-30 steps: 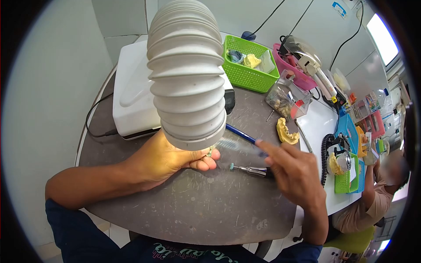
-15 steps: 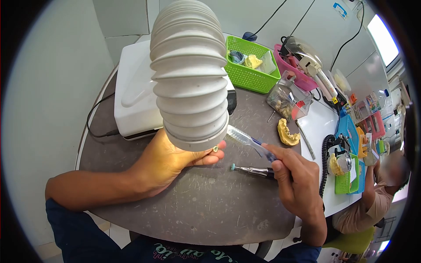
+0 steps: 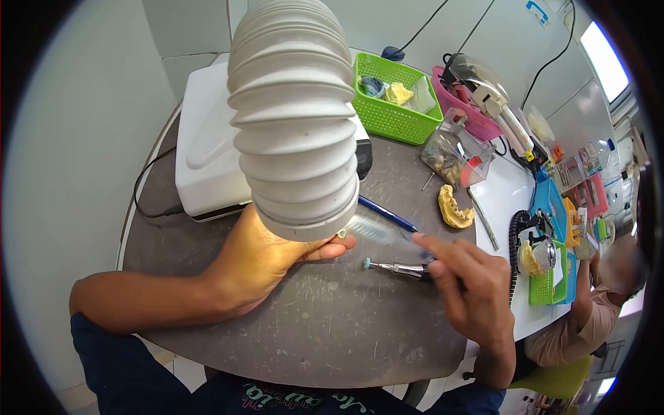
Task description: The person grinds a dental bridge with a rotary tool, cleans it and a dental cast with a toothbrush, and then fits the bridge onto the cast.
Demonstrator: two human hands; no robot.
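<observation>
My left hand (image 3: 266, 252) is partly under the mouth of the white ribbed hose (image 3: 297, 131). Between its fingertips it pinches a small pale ring-like piece (image 3: 341, 234). My right hand (image 3: 474, 287) grips a clear toothbrush (image 3: 373, 228), smeared by motion, whose bristle end lies just right of the small piece. Behind the brush a dark blue pen-like tool (image 3: 387, 213) lies on the brown table. A handpiece (image 3: 398, 268) with a teal tip rests on the table between my hands. The hose hides part of my left hand's fingers.
A white machine (image 3: 207, 145) stands behind my left hand. Further back are a green basket (image 3: 394, 123), a pink basket (image 3: 477, 124) and a clear box (image 3: 443, 155). A yellow dental cast (image 3: 454, 207) lies right of the pen-like tool. At the far right sits another person (image 3: 564, 332).
The toothbrush has shifted slightly down and is now blurred, uncovering the blue tool behind it. My right hand has moved slightly down and right. The hose appears slightly further left.
</observation>
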